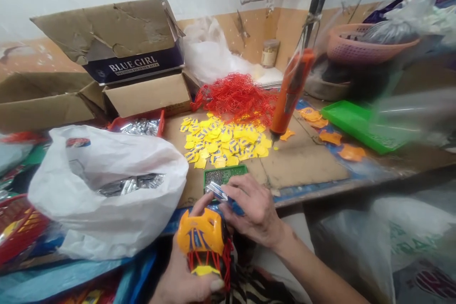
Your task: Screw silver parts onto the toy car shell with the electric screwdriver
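Orange plastic, glossy and thin-walled by the look of it: that's the toy car body (196, 236) sitting low in the middle, right in the left hand (177, 273). The left hand has it gripped, thumb at the near end by a yellow plate (205, 270) and the red bars (203, 260). I'd guess it's light and fairly stiff, a bit slick on the shiny shell, and those skinny bars look like the bit that'd snap. So hold it by the sides of the shell, off the bars and the blue graphics.

Just past it, the right hand (253, 206) has a little silver part (218, 191) pinched in its fingertips. Probably next to no weight, rigid, and easy to scuff or drop, so I'd take it by the edges.

Beyond the hands is a small green tray (231, 169) of tiny metal bits, then a heap of yellow printed plates (226, 140). An orange power screwdriver (292, 90) hangs to the right, and a tangle of red lattice pieces (235, 95) lies behind the yellow heap. Way back left: a Blue Girl beer carton (142, 64).
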The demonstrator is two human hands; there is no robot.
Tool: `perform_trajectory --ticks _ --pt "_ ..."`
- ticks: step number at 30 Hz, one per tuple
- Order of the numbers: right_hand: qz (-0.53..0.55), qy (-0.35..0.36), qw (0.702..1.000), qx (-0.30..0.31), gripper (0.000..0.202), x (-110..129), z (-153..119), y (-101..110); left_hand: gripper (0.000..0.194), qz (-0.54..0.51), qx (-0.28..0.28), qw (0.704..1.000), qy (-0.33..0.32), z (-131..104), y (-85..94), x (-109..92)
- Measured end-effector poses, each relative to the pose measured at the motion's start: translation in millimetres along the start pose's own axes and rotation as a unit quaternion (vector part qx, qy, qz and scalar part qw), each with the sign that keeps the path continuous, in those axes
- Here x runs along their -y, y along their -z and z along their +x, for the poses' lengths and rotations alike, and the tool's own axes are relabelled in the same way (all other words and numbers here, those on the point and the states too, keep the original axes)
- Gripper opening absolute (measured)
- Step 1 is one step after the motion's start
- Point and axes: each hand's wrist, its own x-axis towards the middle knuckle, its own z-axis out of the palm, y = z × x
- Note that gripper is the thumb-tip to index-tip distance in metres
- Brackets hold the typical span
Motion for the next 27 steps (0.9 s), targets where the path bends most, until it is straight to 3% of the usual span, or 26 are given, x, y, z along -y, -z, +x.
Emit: perform_trajectory --ticks 6,10,12,14,16,18,27 --pt "0.079 -0.076 0.993 0.030 0.017 7.0 7.5 -6.3 0.103 0.086 -0.014 0.995 -0.053 0.9 14.4 4.7" --pt "0.069 -0.082 0.994 0.036 0.016 3.6 9.2 -7.3 0.100 -0.092 -0.012 0.996 0.016 -2.2 11.1 10.0" --pt "0.080 -0.103 0.991 0.004 0.017 6.2 8.6 -5.2 0.085 -0.214 -0.009 0.976 0.050 -3.2 9.5 14.0" --pt "0.113 -0.128 0.985 -0.026 0.018 14.0 7.2 -2.4 0.058 -0.307 -0.008 0.950 0.049 -2.1 9.8 18.3" --pt "0.154 -0.136 0.978 -0.027 0.020 24.9 5.0 -0.7 0.028 -0.355 -0.015 0.934 0.021 2.1 11.4 21.7" --pt "0.178 -0.125 0.976 -0.019 0.022 35.2 2.1 -1.4 0.017 -0.364 -0.019 0.931 0.002 9.1 12.8 22.9" --pt "0.146 -0.103 0.984 -0.016 0.020 42.4 -4.5 -14.5 0.060 -0.274 -0.089 0.958 0.002 29.1 6.4 17.9"
